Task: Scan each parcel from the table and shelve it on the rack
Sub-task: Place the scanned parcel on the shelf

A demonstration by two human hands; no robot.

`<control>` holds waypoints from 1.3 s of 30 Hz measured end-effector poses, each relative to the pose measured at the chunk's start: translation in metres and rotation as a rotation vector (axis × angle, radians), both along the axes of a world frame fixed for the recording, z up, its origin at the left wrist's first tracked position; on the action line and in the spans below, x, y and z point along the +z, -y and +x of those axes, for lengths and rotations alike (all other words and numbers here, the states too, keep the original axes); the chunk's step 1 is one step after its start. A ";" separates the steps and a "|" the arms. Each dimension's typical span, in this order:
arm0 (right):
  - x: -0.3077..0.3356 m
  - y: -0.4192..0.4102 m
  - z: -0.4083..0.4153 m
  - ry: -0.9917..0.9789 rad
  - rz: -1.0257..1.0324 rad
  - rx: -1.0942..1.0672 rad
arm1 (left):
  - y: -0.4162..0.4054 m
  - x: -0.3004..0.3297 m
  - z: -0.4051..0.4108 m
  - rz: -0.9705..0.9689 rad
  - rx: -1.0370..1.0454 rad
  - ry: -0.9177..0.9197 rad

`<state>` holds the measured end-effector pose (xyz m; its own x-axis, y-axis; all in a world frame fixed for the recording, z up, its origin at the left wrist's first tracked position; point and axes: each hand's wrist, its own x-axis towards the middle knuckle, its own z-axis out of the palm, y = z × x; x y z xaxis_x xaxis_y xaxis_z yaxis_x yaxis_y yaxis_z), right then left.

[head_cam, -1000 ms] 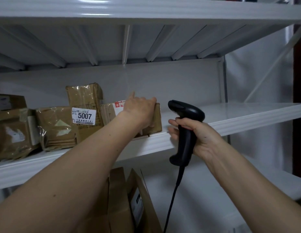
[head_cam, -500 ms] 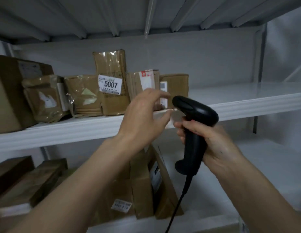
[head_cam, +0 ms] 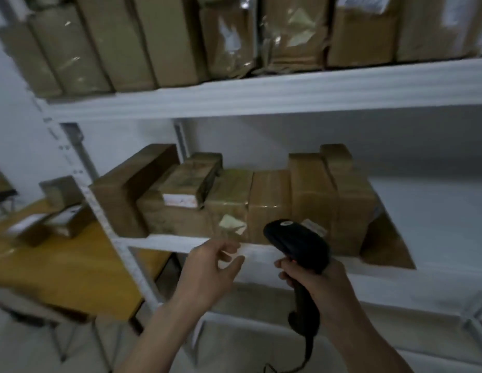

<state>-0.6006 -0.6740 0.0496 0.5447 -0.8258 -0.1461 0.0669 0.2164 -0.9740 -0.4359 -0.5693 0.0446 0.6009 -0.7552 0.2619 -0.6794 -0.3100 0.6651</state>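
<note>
My left hand [head_cam: 207, 275] is empty, fingers loose; my right hand [head_cam: 319, 281] grips the scanner [head_cam: 296, 243]. Remaining parcels [head_cam: 50, 216] sit on the worktop [head_cam: 72, 265]. Its dangling cord could easily snag the rack [head_cam: 261, 92].

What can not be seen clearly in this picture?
Head view, blurred by motion:
- Labels on the shelf boxes: text unreadable.
- Boxes on the yellow table at left: partly hidden by the rack post.
- Upper-shelf boxes: tops cut off by the frame edge.
- Scanner cable: leaves the bottom edge.
- Right hand: trigger finger hidden by the scanner.
</note>
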 end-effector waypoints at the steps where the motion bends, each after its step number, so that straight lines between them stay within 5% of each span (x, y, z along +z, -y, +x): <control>1: -0.009 -0.013 0.014 -0.038 0.007 0.031 | -0.018 -0.008 0.011 0.010 0.026 -0.021; 19: -0.067 -0.238 0.280 -0.304 -0.131 0.412 | -0.321 -0.064 0.242 0.178 0.327 -0.156; 39: -0.102 -0.292 0.447 -0.342 -0.154 0.489 | -0.369 -0.109 0.391 0.264 0.373 -0.245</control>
<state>-0.1541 -0.3821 -0.0522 0.8091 -0.5178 -0.2780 -0.3261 -0.0021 -0.9453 -0.0445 -0.2006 -0.0648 0.8616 -0.4994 -0.0906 -0.3249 -0.6798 0.6575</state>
